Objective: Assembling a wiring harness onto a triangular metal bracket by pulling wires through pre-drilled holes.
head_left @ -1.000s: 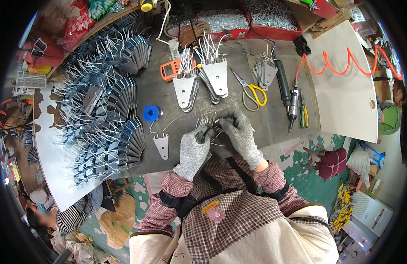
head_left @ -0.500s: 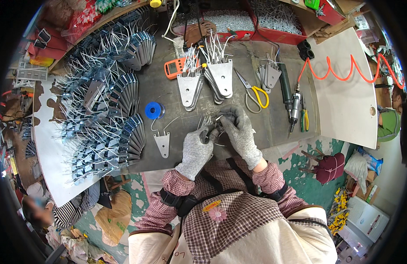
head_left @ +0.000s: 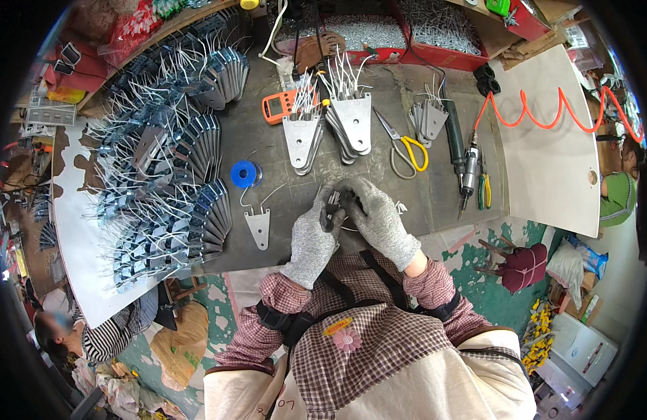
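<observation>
Both my hands wear grey knit gloves and meet over the near edge of the dark workbench (head_left: 267,154). My left hand (head_left: 313,234) and my right hand (head_left: 376,217) are closed together around a small dark metal part (head_left: 335,204) with thin white wires. Just left of my left hand lies a single flat grey metal plate with a wire loop (head_left: 257,225). A blue spool of wire (head_left: 243,173) sits beyond it.
Two stacks of wired metal plates (head_left: 330,129) stand ahead, with an orange meter (head_left: 279,106), yellow-handled scissors (head_left: 406,147) and a pneumatic screwdriver (head_left: 467,168) on an orange coiled hose (head_left: 547,112). Many finished plates (head_left: 162,182) fan out at left. Red trays of screws (head_left: 379,31) line the back.
My hands stay together on the small part with only slight finger shifts. The view has moved a little; nothing on the bench has moved.
</observation>
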`<state>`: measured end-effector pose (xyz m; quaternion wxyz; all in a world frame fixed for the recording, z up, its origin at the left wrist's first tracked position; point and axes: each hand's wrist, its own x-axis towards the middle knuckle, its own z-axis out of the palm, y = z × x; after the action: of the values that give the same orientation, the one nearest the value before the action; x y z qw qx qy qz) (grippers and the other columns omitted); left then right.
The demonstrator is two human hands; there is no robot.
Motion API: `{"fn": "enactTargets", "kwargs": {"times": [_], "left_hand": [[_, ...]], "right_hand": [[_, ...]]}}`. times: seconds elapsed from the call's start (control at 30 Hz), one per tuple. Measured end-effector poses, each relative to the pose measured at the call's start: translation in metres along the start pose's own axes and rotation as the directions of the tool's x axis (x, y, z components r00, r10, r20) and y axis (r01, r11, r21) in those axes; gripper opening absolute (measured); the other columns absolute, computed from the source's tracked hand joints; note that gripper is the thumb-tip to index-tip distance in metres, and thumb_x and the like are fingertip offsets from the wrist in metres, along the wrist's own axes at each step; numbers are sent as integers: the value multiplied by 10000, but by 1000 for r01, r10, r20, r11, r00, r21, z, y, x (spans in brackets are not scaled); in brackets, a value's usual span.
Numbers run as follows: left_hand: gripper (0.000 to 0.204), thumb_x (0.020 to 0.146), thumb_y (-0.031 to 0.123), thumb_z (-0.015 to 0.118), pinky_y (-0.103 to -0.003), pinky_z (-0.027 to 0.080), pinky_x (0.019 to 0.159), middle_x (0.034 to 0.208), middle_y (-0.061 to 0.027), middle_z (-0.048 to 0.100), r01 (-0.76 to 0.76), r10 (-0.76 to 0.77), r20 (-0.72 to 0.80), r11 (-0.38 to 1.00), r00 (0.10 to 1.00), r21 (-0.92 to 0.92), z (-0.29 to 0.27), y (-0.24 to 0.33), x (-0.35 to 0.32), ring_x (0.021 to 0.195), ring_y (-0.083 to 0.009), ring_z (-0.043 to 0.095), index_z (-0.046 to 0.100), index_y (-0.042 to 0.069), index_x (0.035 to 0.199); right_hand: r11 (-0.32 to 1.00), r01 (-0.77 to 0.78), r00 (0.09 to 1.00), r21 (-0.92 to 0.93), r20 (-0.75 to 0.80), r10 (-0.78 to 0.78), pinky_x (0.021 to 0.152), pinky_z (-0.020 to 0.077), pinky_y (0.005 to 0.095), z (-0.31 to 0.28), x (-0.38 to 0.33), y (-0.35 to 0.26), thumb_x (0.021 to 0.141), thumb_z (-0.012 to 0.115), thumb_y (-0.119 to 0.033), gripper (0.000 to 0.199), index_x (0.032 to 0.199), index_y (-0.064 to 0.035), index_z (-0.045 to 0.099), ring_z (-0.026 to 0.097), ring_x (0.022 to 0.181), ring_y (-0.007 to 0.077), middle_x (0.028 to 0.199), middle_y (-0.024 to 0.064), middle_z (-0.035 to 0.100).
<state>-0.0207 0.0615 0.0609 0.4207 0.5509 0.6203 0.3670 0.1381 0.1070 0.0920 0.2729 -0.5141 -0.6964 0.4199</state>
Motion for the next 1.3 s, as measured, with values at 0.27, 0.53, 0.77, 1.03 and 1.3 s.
{"fn": "enactTargets", "kwargs": {"times": [0.27, 0.53, 0.77, 1.03, 1.3], "left_hand": [[805, 815, 114, 773, -504, 437, 986, 1130, -156, 656, -184, 204, 7, 867, 979, 462, -17, 5, -35, 1083, -363, 584, 448, 7, 1544], [789, 770, 56, 776, -525, 426, 1027, 993, -114, 651, -155, 213, -108, 905, 971, 397, -5, -16, -33, 1059, -359, 587, 492, 19, 1506], [827, 730, 50, 741, -475, 474, 958, 1006, -141, 599, -163, 196, -50, 910, 979, 382, -9, -1, -31, 971, -341, 575, 453, -16, 1503], [827, 710, 83, 729, -462, 481, 868, 1042, -153, 529, -155, 179, -24, 906, 984, 395, -11, -2, -29, 964, -334, 555, 441, -25, 1478], [798, 746, 21, 716, -445, 490, 1016, 1169, -180, 549, -145, 173, -81, 951, 982, 272, -10, 0, -30, 1079, -357, 570, 423, -26, 1486]], "right_hand": [[1000, -19, 992, 15, 127, 16, 842, 548, 456, 14, -20, 0, 939, 644, -50, 244, 1178, 1, 654, 678, 1000, 436, 1070, 226, 668], [976, -168, 974, 141, 178, 142, 807, 551, 431, 16, -29, 14, 937, 657, -52, 160, 1082, 14, 671, 701, 931, 381, 1010, 201, 685], [954, -195, 962, 230, 233, 140, 805, 558, 383, 22, -25, 20, 956, 673, -84, 180, 1096, 20, 717, 724, 902, 277, 990, 176, 725], [924, -286, 883, 256, 444, 150, 850, 569, 370, 6, -9, 10, 940, 665, -93, 212, 1110, 12, 737, 738, 918, 279, 992, 184, 746], [971, -201, 952, 129, 260, 162, 835, 580, 373, -7, 0, 19, 932, 651, -86, 194, 1091, 1, 721, 737, 877, 287, 935, 177, 741]]}}
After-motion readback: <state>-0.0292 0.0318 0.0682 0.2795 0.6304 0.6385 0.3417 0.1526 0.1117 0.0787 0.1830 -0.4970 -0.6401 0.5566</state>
